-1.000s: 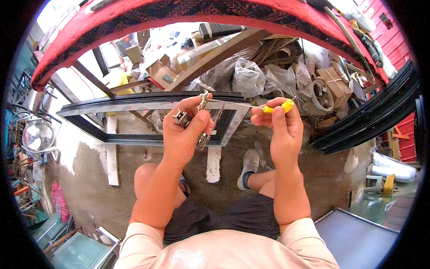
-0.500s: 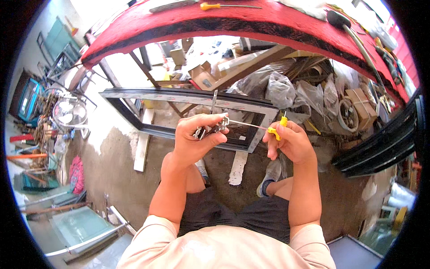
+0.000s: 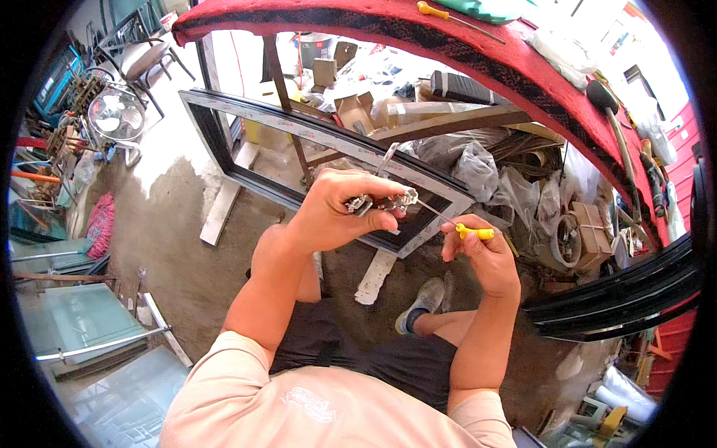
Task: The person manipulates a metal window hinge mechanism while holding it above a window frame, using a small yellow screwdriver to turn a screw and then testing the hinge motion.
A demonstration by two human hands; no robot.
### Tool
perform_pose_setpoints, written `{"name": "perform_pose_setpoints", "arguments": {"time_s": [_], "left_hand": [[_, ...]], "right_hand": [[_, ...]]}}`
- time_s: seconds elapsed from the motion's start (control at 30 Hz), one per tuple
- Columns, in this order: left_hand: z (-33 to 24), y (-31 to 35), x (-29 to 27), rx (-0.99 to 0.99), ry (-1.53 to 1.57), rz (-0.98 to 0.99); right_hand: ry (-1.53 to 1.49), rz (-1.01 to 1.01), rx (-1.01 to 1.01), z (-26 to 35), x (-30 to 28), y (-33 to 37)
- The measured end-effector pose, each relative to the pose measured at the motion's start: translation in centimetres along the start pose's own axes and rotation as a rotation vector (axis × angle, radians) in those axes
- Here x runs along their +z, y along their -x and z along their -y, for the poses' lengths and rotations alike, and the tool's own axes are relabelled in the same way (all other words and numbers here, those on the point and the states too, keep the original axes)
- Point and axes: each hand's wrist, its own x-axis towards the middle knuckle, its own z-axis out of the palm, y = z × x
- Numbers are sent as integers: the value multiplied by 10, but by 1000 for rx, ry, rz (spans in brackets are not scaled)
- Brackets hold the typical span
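Note:
My left hand (image 3: 337,210) is closed around a small silvery metal fitting (image 3: 382,201), held up in front of me. My right hand (image 3: 482,252) grips a screwdriver with a yellow handle (image 3: 475,233); its thin shaft points left and its tip meets the fitting. Both hands hover above a dark aluminium window frame (image 3: 314,134) lying on the concrete floor. My knees and one grey shoe (image 3: 423,302) show below the hands.
A red-covered workbench (image 3: 418,33) arches across the top, with a second yellow screwdriver (image 3: 441,13) and a hammer (image 3: 609,112) on it. Boxes, plastic bags and scrap lie under it. Glass panes (image 3: 89,321) rest at lower left, a fan (image 3: 116,113) at upper left, black frame profiles (image 3: 620,299) at right.
My view has swung to the left and downward. The screwdriver tip has come in from apart to touch the fitting held in my left hand.

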Motion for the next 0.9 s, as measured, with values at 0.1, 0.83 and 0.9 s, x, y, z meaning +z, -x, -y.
{"name": "perform_pose_setpoints", "arguments": {"time_s": [0.1, 0.83, 0.9], "left_hand": [[10, 3, 6, -151, 102, 3], [63, 38, -11, -384, 179, -99], [58, 37, -11, -421, 174, -122]], "right_hand": [[29, -62, 15, -4, 0, 4], [56, -104, 80, -5, 24, -29], [-8, -114, 176, 3, 27, -29]]}}
